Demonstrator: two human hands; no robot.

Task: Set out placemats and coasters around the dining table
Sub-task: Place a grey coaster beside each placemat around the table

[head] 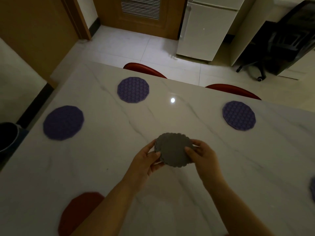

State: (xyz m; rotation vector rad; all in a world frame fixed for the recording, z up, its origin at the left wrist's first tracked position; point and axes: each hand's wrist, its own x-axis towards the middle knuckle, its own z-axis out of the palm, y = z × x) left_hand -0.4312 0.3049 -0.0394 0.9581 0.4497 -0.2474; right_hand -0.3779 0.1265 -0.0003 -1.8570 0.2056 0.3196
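Observation:
A stack of grey scalloped coasters is held above the white marble dining table. My left hand grips its left edge and my right hand grips its right edge, thumb on top. Three round purple placemats lie flat on the table: one at the far left, one at the far middle, one at the far right. A red placemat lies near the front left, partly hidden by my left forearm. The edge of another purple mat shows at the right border.
Two red chairs are tucked at the table's far side. A white fridge, a black office chair and a wooden door stand beyond. A dark bin sits on the floor at left.

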